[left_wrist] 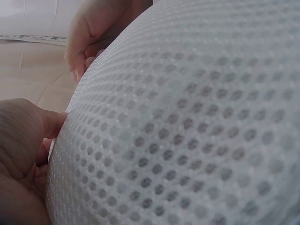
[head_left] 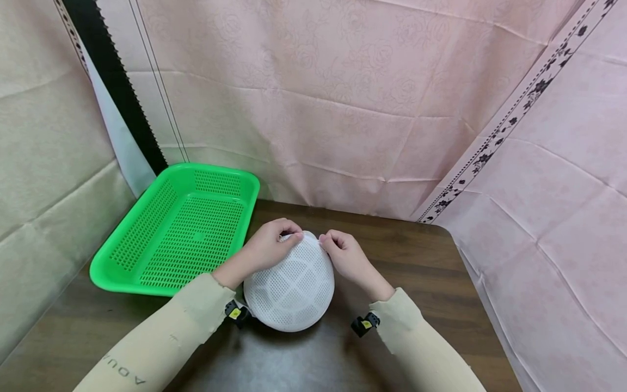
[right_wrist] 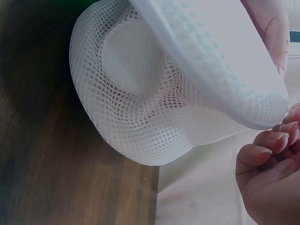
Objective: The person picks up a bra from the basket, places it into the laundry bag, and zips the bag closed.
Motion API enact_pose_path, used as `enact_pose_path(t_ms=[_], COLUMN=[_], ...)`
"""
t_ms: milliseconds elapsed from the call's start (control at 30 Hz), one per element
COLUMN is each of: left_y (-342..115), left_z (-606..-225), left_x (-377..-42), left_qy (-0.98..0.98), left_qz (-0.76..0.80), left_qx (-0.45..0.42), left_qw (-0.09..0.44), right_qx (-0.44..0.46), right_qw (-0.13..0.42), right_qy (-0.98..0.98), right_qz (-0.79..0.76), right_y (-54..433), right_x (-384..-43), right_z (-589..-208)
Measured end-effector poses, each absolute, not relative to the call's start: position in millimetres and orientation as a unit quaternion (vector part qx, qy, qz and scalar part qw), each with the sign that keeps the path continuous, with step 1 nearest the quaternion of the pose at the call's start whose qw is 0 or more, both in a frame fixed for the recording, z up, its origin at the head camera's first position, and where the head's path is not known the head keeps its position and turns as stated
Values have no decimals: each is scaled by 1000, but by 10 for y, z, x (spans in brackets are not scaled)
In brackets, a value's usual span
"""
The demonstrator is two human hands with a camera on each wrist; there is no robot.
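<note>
A round white mesh laundry bag (head_left: 291,288) is held over the brown table, its domed side toward the head camera. My left hand (head_left: 271,244) pinches its far edge between thumb and fingers. Just to the right, my right hand (head_left: 348,256) has thumb and curled fingertips together at the same edge. In the right wrist view, the mesh bag (right_wrist: 140,136) bulges below a smooth white band, and a pale round shape shows at its mesh. White netting fills most of the left wrist view, with the left thumb (left_wrist: 54,123) against its edge.
A green plastic basket (head_left: 198,237) with slotted sides stands at the left of the wooden table (head_left: 406,326), close by the left forearm. Pink patterned cloth (head_left: 343,109) hangs behind the table and along its right side. Each wrist wears a small black camera (head_left: 364,324).
</note>
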State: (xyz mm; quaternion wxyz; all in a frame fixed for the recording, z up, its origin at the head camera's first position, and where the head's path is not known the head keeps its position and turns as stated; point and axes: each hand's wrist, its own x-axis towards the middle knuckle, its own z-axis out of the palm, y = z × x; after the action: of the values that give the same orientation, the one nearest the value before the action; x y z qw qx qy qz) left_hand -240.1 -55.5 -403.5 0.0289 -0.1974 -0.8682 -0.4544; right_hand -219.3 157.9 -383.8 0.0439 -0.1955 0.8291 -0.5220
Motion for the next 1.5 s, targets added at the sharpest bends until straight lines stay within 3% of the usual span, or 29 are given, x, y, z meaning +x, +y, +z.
enact_pose_path(t_ms=[1167, 1500], left_y=[-624, -635], left_z=[-4020, -4061], left_x=[-2389, -2408], left_qy=[-852, -849], left_qz=[-490, -496], left_qx=[-183, -175], left_qw=[38, 39], right_qx=[-174, -161], right_qw=[46, 36], right_qy=[823, 820], right_qz=[-538, -548], right_y=[1599, 1673], right_x=[-2206, -2383], right_z=[-3872, -4177])
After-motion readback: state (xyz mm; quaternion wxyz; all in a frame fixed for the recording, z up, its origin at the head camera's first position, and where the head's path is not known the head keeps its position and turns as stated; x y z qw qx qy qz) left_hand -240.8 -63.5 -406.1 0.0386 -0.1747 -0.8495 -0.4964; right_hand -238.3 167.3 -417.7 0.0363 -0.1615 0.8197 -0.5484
